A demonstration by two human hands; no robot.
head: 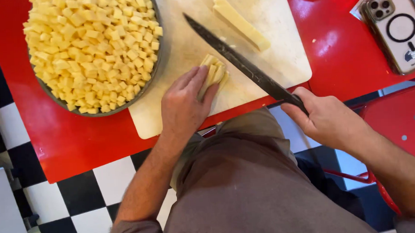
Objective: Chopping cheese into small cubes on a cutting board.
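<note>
Pinning the soft, crumbly cheese sticks (pixel 214 75) under flat fingers, the left hand (pixel 185 103) steadies them while the right hand (pixel 327 121) grips the knife (pixel 242 64) handle.

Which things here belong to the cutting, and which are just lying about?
In use: knife, bundle of strips, cutting board, spare strips, bowl of cubes.
Lying about: phone, red chair.

Left hand (pixel 184 106) is pressing the bundled pale strips (pixel 214 75) onto the cutting board (pixel 278 45); right hand (pixel 329 121) is gripping the knife (pixel 242 64), blade lying just beside the strips. Bowl (pixel 157 63) of cubes is sitting on the red tabletop (pixel 343 52).
</note>
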